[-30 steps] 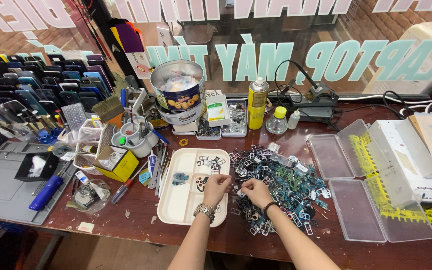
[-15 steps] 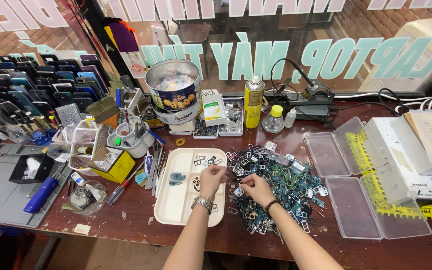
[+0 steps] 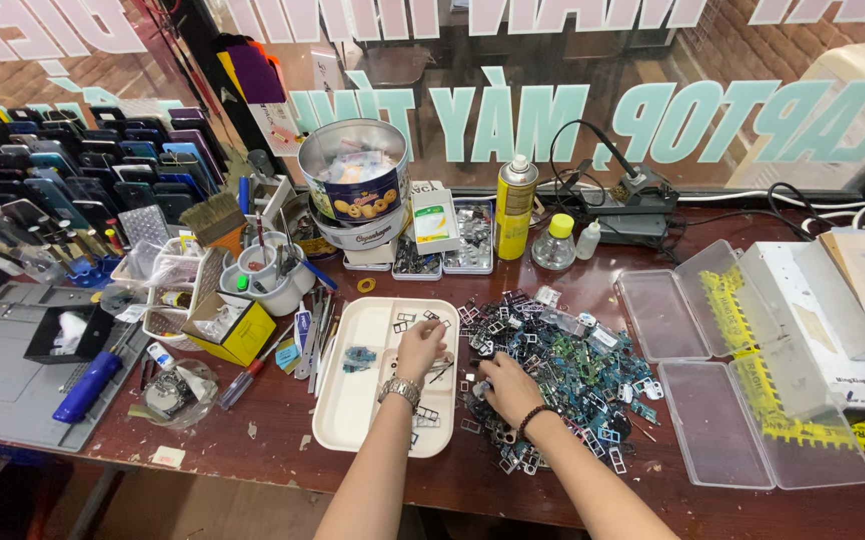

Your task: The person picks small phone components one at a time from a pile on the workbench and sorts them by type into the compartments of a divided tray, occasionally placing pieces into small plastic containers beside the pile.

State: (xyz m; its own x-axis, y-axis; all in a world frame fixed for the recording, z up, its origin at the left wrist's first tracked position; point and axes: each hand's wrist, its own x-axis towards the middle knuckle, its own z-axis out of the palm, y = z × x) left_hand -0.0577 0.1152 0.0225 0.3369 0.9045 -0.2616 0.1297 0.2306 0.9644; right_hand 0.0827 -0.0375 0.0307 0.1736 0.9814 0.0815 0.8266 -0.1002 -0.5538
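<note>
A: What's hard to see?

B: Fingertips, mostly. Left hand (image 3: 420, 345) lies over the cream tray (image 3: 347, 420), fingers bent down onto the small frame-shaped parts (image 3: 404, 320) in it. Can't tell if it's pinching one or just touching. Right hand (image 3: 508, 388) is knuckles-up at the left edge of the parts pile (image 3: 562, 370), fingers curled into the bits; grip's hidden too. Both forearms are cut off at the bottom edge.

A: The pile itself?

B: Dark and blue-green scraps, too small to tell apart. It sits just right of the tray, touching its rim.

A: Surface & room?

B: Red-brown wooden bench (image 3: 282, 420), v. cluttered. Round biscuit tin (image 3: 354, 180) and yellow spray can (image 3: 515, 205) at the back, open clear plastic case (image 3: 712, 370) at right, grey mat (image 3: 2, 380) w/ a blue-handled screwdriver (image 3: 87, 385) at left. Rows of phones (image 3: 62, 170) far left. A glass window w/ mirrored lettering runs behind it all.
</note>
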